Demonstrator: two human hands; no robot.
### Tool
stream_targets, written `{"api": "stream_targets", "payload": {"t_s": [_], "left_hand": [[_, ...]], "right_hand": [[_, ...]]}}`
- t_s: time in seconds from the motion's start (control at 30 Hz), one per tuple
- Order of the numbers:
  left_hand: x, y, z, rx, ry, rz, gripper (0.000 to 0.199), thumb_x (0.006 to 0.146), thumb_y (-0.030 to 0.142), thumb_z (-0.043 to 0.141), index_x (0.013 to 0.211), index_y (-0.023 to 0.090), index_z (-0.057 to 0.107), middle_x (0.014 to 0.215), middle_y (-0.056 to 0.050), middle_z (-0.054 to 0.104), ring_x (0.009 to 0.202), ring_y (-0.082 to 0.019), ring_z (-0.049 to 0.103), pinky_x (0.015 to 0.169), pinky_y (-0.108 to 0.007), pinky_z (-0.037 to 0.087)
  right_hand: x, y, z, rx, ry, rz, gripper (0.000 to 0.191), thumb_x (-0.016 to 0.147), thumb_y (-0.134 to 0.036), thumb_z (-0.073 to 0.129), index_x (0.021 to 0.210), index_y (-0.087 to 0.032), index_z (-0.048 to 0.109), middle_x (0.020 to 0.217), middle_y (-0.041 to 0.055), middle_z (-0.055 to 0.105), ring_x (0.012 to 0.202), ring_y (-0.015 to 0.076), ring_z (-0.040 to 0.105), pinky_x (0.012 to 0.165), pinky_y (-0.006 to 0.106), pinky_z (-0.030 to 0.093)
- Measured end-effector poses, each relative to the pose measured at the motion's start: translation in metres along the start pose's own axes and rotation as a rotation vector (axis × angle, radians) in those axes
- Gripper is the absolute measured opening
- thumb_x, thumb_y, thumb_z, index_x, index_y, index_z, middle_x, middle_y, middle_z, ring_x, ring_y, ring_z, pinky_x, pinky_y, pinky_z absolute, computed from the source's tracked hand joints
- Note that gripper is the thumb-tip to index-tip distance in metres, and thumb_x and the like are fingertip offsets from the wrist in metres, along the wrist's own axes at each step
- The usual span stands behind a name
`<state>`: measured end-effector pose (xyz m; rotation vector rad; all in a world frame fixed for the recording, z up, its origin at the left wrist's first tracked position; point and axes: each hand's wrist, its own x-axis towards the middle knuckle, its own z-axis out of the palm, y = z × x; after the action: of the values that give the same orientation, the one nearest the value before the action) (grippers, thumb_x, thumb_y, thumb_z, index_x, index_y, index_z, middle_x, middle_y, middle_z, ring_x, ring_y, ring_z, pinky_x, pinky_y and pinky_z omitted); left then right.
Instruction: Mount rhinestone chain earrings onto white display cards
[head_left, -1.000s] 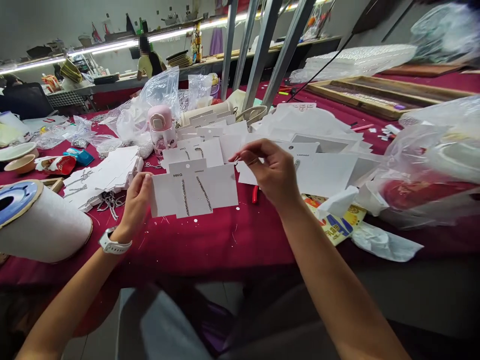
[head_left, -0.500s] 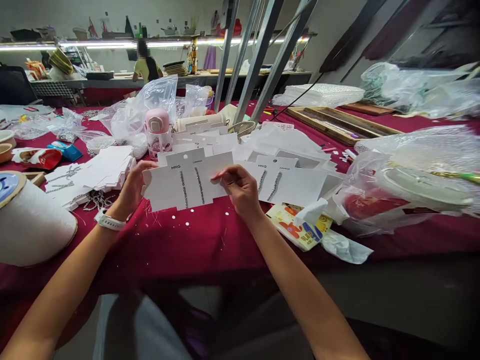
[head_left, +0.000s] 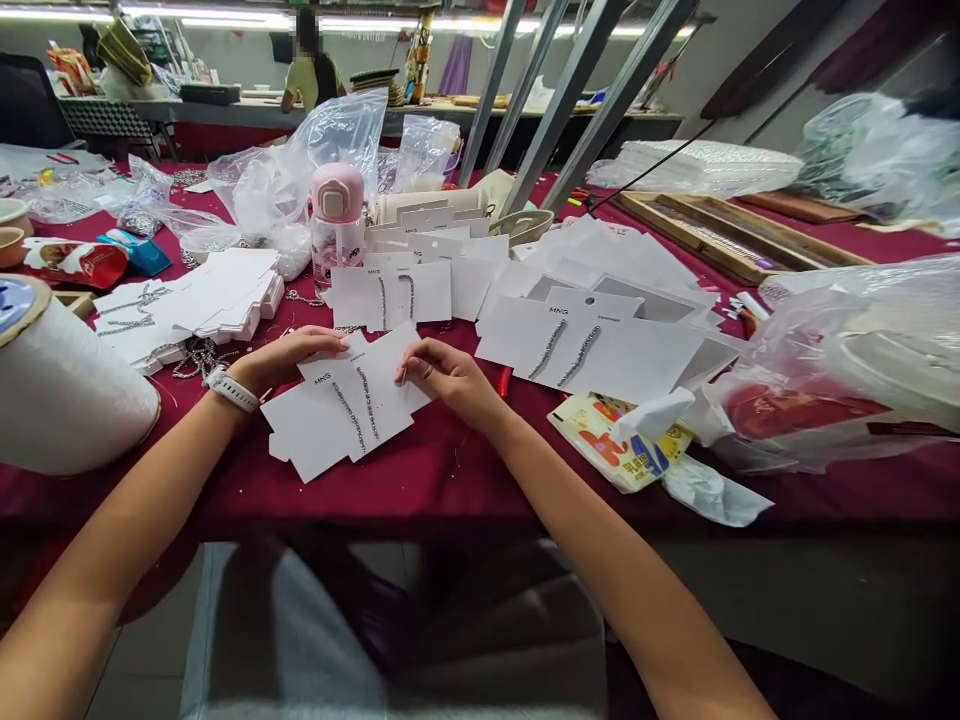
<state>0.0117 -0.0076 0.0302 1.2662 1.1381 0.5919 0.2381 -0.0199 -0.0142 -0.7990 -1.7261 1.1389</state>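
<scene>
A white earring card (head_left: pixel 397 370) with two glittering chain strips and "MNG" print lies tilted just above the red cloth. My left hand (head_left: pixel 289 358) is at its upper left edge, fingers pressed together on the card. At the card's upper right, my right hand (head_left: pixel 450 380) has thumb and index finger pinched together; what is between them is too small to name. Beyond the hands stands another card (head_left: pixel 432 292) with two strips. To the right, a similar card (head_left: pixel 510 335) rests against a fan of white cards.
A pink-lidded bottle (head_left: pixel 337 225) stands behind the cards. A big white spool (head_left: pixel 71 380) and a card stack (head_left: pixel 225 290) are at left. Right are a tissue pack (head_left: pixel 592 440), plastic bags and a wooden tray (head_left: pixel 645 215). A person (head_left: pixel 311 80) sits far back.
The held card has come lower and turned counterclockwise, both hands moving with it. The view has tipped downward, and the card standing behind is now uncovered.
</scene>
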Motion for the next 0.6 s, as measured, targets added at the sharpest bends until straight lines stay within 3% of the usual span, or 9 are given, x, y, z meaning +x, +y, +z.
{"api": "stream_targets", "payload": {"t_s": [0.1,0.17,0.37,0.5,0.6], "left_hand": [[0.005,0.002,0.005,0.039,0.084,-0.076,0.018,0.065,0.029,0.068,0.073,0.014,0.063,0.06,0.002,0.058,0.047,-0.008,0.051,0.039,-0.017,0.035],[0.006,0.004,0.008,0.058,0.162,-0.117,0.015,0.066,0.026,0.066,0.072,0.013,0.062,0.056,0.003,0.055,0.043,-0.007,0.047,0.037,-0.017,0.031],[0.001,0.007,0.008,0.047,0.063,-0.07,0.021,0.067,0.028,0.064,0.081,0.012,0.063,0.065,0.001,0.058,0.051,-0.007,0.05,0.043,-0.017,0.034],[-0.001,0.008,0.008,0.062,0.077,-0.017,0.019,0.069,0.027,0.063,0.079,0.011,0.063,0.066,0.0,0.058,0.053,-0.007,0.051,0.047,-0.017,0.037],[-0.005,0.013,0.013,0.044,0.112,-0.025,0.011,0.07,0.022,0.059,0.071,0.011,0.061,0.058,0.001,0.055,0.048,-0.007,0.048,0.045,-0.017,0.034]], "right_hand": [[-0.001,0.003,-0.002,-0.369,0.236,-0.065,0.028,0.078,-0.051,0.057,0.073,-0.025,0.062,0.076,0.0033,0.064,0.095,0.0221,0.051,0.096,0.047,0.033],[-0.002,0.004,-0.003,-0.486,0.325,-0.121,0.024,0.079,-0.049,0.056,0.075,-0.026,0.064,0.072,0.0029,0.064,0.095,0.0233,0.048,0.095,0.049,0.032],[-0.007,0.003,-0.001,-0.495,0.272,-0.244,0.026,0.079,-0.049,0.056,0.073,-0.025,0.063,0.073,0.0026,0.063,0.083,0.0205,0.05,0.082,0.043,0.04],[-0.009,-0.003,-0.001,-0.405,0.187,-0.25,0.018,0.081,-0.039,0.057,0.074,-0.023,0.059,0.077,0.0026,0.063,0.084,0.018,0.051,0.076,0.036,0.044],[-0.011,-0.008,0.0,-0.322,0.072,-0.23,0.012,0.083,-0.033,0.056,0.077,-0.022,0.058,0.081,0.0024,0.063,0.085,0.0163,0.052,0.08,0.034,0.044]]}}
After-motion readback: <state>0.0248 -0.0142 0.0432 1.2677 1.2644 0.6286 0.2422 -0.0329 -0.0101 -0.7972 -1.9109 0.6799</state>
